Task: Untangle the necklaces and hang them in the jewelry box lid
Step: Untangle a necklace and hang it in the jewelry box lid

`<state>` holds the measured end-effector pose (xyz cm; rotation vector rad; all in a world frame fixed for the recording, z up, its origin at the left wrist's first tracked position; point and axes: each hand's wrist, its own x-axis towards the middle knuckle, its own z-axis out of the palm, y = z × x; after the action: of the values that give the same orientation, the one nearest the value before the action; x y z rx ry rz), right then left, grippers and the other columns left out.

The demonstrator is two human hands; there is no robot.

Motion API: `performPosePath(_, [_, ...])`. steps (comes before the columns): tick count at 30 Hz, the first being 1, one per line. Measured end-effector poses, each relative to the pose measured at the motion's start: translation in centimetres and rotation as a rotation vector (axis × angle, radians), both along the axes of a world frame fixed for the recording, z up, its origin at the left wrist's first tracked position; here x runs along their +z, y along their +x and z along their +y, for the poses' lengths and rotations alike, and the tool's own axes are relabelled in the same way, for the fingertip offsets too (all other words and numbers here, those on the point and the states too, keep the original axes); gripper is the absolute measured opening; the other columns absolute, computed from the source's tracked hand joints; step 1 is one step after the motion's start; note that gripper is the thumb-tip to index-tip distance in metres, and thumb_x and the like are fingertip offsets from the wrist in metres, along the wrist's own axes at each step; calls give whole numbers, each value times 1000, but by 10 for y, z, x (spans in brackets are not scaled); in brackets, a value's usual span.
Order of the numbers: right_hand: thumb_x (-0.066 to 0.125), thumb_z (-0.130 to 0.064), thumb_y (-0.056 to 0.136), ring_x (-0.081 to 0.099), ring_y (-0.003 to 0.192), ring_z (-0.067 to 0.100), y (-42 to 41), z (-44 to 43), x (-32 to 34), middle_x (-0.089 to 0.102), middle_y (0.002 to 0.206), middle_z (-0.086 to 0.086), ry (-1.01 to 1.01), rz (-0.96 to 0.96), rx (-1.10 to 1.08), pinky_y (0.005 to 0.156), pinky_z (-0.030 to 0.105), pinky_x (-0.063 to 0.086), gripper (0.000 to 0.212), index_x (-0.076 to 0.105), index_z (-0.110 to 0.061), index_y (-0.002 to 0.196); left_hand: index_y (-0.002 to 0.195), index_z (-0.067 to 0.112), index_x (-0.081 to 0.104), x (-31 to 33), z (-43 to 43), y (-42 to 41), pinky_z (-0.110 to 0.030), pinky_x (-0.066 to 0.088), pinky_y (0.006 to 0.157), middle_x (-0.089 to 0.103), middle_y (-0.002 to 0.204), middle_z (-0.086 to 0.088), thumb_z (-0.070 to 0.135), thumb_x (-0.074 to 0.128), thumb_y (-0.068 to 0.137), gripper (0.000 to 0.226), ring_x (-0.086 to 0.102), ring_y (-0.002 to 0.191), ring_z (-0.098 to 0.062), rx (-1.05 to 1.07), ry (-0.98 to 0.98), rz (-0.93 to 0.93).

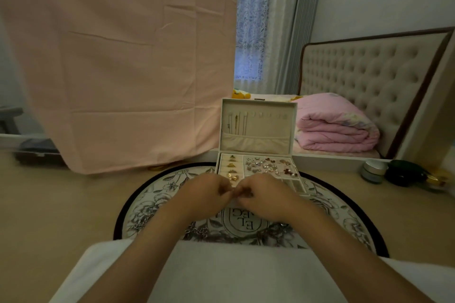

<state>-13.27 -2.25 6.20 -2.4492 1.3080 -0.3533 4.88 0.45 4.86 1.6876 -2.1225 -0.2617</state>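
A cream jewelry box (293, 183) stands open on a round floral mat (152, 200). Its upright lid (258, 106) carries a row of hooks, and a few thin necklaces (236, 123) hang from the left ones above a fabric pocket. Rings and earrings fill the tray compartments. My left hand (205, 193) and my right hand (266, 195) meet in front of the box, fingertips pinching a small tangle of chain (242, 194) between them. The chain is mostly hidden by my fingers.
A pink sheet (118, 61) hangs at the left behind the mat. Small jars (373, 171) and a dark object (403, 172) sit at the right on the tabletop. A bed with a folded pink quilt (337, 128) lies behind the box.
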Motion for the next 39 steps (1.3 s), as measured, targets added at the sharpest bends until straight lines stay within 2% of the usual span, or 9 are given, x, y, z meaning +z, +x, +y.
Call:
performPosePath(6, [73,-38,87,64,86,3,38,29,-35,73,98,-13,116,-6,82,84,28,55,20,76,-31,106,98,38,71,-35,29,48,-29,49,83,58,99,13,32,64,88,13,53,91,-5,86,41,-69])
performPosePath(9, [77,-37,84,62,79,1,45,33,-42,67,83,-15,137,-29,75,77,25,53,16,77,-30,98,99,36,72,-46,37,62,-24,44,78,54,96,13,34,67,90,11,51,86,-2,96,42,-51])
performPosePath(13, [74,-32,89,64,82,3,38,27,-42,70,86,-15,107,11,12,82,29,57,3,76,-30,89,103,31,74,-52,36,69,-22,45,78,60,96,12,33,65,93,13,55,87,-4,135,1,26])
performPosePath(17, [66,-32,94,64,81,9,26,18,-40,69,84,-11,33,143,-77,79,33,57,12,71,-27,85,106,31,74,-53,36,71,-16,41,72,61,94,17,39,61,96,18,54,83,1,115,-9,96])
performPosePath(23, [59,-28,95,61,95,12,29,20,-34,68,100,-11,-73,204,-86,85,30,51,12,69,-32,101,100,31,77,-50,37,72,-18,45,74,59,85,24,35,72,88,13,57,80,2,83,34,92])
performPosePath(29, [61,-33,97,55,114,15,57,26,-45,60,125,-7,-146,152,125,97,38,48,39,59,-34,137,87,29,69,-52,34,68,-33,53,76,68,81,11,33,60,97,13,61,73,-3,85,60,274])
performPosePath(33, [66,-29,95,61,95,9,47,19,-46,68,108,-9,-50,86,87,87,29,52,22,72,-30,116,89,31,60,-50,34,65,-26,48,73,66,85,9,33,52,102,16,63,80,-5,83,65,410])
performPosePath(36, [69,-30,94,61,90,4,31,16,-45,66,101,-14,36,-15,62,81,20,50,12,73,-28,105,86,26,59,-48,35,57,-22,42,66,62,82,7,32,50,103,20,55,73,-5,92,52,476])
performPosePath(39, [70,-26,93,67,88,5,16,13,-40,72,93,-8,209,-245,36,83,23,53,4,74,-27,95,85,20,60,-46,33,46,-23,51,67,56,78,3,30,48,104,24,53,65,-5,114,72,635])
